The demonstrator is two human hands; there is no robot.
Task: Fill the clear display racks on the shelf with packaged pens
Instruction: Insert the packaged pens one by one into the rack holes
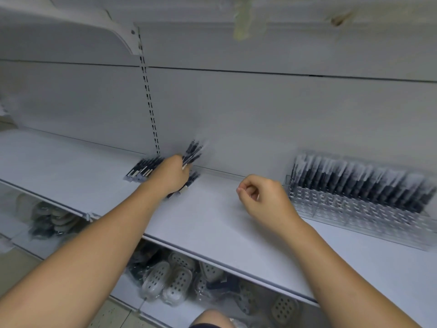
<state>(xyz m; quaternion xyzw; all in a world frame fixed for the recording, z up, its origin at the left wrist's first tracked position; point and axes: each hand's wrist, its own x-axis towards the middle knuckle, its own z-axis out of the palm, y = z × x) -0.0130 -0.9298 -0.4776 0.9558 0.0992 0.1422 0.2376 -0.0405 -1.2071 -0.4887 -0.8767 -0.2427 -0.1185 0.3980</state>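
The packaged pens [192, 151] are fanning up out of the left hand [171, 175] at the back of the shelf [212, 221]. They are looking light and stiff along their length, but their slick wrappers are likely making them slide against each other, so a firm pinch across the middle of the bunch seems the safest hold. The left hand's fingers are curling round this bunch, perhaps three or four pens; blur is stopping an exact count. A loose pile [144, 168] of more pens is lying just beside that hand, too many and too smeared to count. The right hand [262, 195] is hovering over the shelf with its fingers curled in, holding nothing. One clear display rack [354, 204] is standing to the right, its back rows already carrying many upright pens and its front rows showing bare.
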